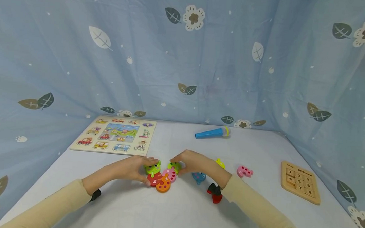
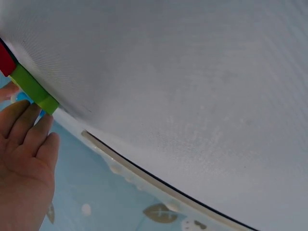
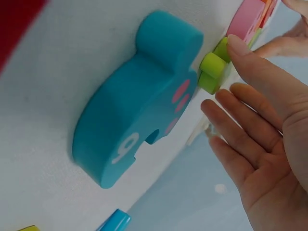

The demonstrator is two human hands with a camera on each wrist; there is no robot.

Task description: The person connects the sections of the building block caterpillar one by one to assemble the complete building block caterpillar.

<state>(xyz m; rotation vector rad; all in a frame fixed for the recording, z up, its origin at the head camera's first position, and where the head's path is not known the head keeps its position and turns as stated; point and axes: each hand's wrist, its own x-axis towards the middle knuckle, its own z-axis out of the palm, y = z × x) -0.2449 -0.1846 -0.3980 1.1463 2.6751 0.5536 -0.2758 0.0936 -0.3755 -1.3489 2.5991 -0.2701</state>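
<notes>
My left hand holds the left end of a joined row of wooden caterpillar puzzle pieces, fingers at the green face piece and thumb against the red piece marked 2. An orange piece and a pink piece follow in the row. At its right end, my right hand pinches a green piece between thumb and fingers; the right wrist view shows this green piece beside the fingertips. Beneath the right forearm lies a blue piece marked 6.
Loose yellow, pink and red-and-black pieces lie to the right. Behind stand a vehicle puzzle board and a blue toy microphone. A wooden number board lies far right, and a black object by the left forearm.
</notes>
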